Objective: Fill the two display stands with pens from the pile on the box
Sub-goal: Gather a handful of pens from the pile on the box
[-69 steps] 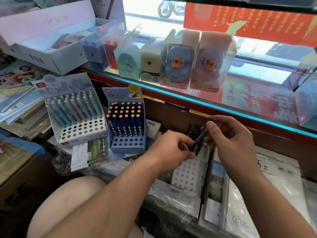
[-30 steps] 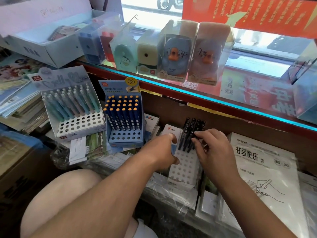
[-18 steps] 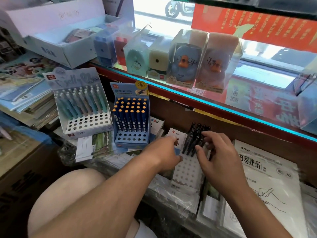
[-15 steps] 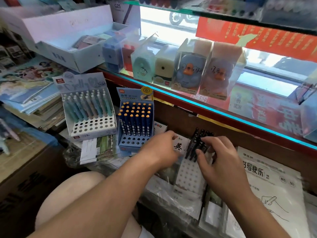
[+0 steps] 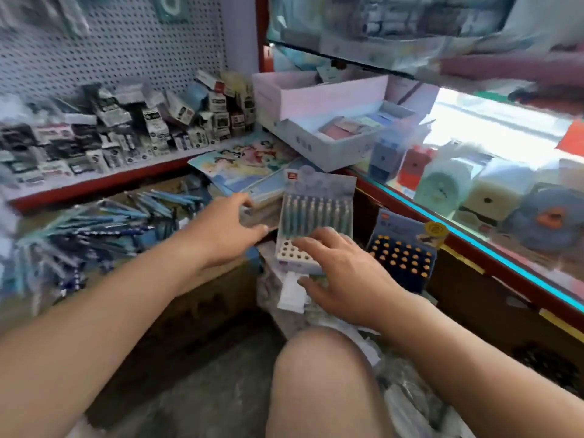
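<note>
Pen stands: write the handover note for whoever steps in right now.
Left hand: open and empty, stretched out between the pen pile and the white stand.
Right hand: open, fingers spread over the white stand's front edge, holding nothing.
Things: the pen pile lies on the box at left. The white stand is straight ahead, with the blue stand to its right.
Done: the white stand's back rows hold pens, and the blue stand shows rows of orange-capped pens.
Left: the white stand's front holes are empty. The blue stand's front is too blurred to judge, so check it. Fetch pens from the pile.
</note>
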`<state>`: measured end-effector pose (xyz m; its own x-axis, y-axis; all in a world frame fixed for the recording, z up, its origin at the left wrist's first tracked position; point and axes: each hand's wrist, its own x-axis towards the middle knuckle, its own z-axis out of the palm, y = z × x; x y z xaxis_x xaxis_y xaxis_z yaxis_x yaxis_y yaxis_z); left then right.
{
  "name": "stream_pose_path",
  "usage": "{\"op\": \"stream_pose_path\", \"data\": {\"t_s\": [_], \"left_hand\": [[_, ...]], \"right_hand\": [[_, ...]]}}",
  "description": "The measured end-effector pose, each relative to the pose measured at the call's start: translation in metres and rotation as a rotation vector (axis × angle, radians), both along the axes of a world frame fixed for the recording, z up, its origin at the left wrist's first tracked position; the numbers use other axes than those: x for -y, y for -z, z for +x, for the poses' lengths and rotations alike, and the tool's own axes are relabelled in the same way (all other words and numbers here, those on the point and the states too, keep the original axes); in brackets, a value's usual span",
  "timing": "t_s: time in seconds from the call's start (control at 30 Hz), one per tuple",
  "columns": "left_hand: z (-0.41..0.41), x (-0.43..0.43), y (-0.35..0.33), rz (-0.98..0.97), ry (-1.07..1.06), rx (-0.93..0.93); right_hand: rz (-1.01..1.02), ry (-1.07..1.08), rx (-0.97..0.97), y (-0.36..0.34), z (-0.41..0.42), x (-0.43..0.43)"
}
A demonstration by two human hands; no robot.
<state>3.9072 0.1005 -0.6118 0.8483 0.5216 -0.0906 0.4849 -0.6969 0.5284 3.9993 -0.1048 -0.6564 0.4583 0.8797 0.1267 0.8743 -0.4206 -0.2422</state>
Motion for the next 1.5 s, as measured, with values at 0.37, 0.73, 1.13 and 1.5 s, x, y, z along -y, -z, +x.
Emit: {"op": "stream_pose_path", "data": {"t_s": [0.37,0.73,1.13,1.5], "left_hand": [[-0.149,-0.147,0.040,-0.084,-0.384,-0.003],[-0.199,-0.178,0.083,-0.173,-0.451,-0.004],[-0.212,-0.199,0.103,-0.224,-0.500,-0.027],[-0.212,-0.199,0.115,-0.218,-0.494,-0.025]], "right_hand": [[-0.085,-0.334,-0.253,0.004,-0.047,-0.208],[0.032,-0.322,-0.556,0.063,-0.076,-0.283],[-0.054,-0.252,-0.456,0.081,-0.081,-0.325],[-0.170,0.023,-0.415,0.091,-0.080,-0.350]]}}
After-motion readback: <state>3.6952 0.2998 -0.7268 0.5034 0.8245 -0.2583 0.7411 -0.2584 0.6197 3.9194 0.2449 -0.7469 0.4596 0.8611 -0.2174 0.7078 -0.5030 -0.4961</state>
